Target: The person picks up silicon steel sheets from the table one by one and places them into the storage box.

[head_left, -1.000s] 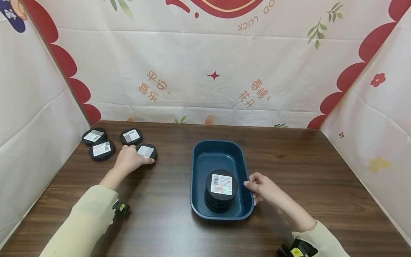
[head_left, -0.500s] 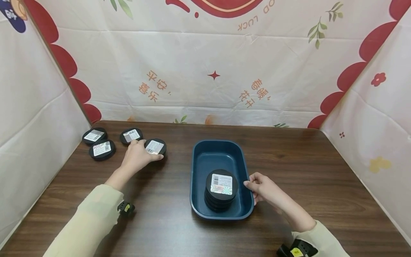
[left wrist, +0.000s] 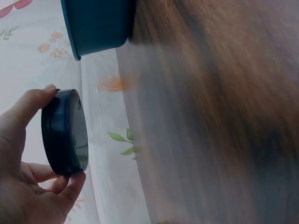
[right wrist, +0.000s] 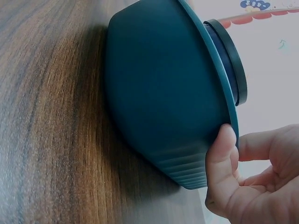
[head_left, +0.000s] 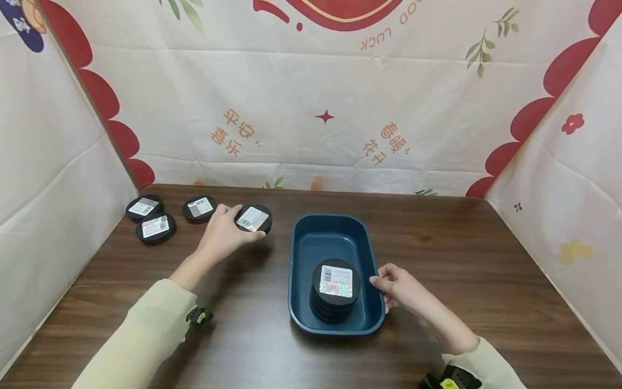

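Your L hand, head view, grips a black disc by its edge, thumb on the near side, prob. so the label on top is left uncovered. Disc's btwn the loose ones & the tray, looks off the surface going by the shadow. Your R hand pinches the tray's right rim, prob. to stop it sliding. A stack of discs stands in the tray's near half, flat & label up, prob. for stability; far half's bare. Far left, a pair sits close (can't tell if touching), w/ a single disc nearer you.

L wrist view: thumb & fingertips on opposite edges, likely b/c a rim hold leaves the faces free. Tray's apart from it; wood's blurred.

R wrist view: one digit on the tray's outer wall, another behind the rim, clamping it btwn them.
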`<control>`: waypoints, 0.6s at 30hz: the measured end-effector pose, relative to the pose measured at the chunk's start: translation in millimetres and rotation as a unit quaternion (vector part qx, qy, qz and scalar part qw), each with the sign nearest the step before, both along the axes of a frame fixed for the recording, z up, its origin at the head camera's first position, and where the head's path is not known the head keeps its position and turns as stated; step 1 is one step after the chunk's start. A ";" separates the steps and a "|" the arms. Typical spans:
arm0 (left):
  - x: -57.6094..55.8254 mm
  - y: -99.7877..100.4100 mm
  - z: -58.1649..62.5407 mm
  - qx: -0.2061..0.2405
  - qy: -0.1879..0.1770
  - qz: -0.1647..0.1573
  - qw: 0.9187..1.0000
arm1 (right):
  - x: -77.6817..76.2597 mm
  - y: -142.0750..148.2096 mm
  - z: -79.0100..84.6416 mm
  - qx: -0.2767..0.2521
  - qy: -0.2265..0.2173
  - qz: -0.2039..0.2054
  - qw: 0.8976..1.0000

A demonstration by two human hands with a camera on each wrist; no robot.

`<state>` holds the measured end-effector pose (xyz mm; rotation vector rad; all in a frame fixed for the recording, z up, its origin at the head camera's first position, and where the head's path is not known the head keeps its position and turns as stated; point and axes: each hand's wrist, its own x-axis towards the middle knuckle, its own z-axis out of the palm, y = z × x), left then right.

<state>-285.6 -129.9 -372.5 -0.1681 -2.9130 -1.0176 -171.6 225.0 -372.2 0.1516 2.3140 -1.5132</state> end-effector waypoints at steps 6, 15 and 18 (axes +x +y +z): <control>-0.1 11.1 5.3 0.011 0.011 -0.011 1.000 | 0.4 0.5 -0.6 -0.003 0.000 0.002 1.000; 0.2 35.6 18.8 0.025 0.005 -0.031 0.999 | -0.3 1.4 -0.1 0.001 0.001 0.006 1.000; 1.2 43.9 21.5 0.026 0.008 -0.039 0.999 | -0.6 1.1 -0.1 0.003 0.001 0.007 1.000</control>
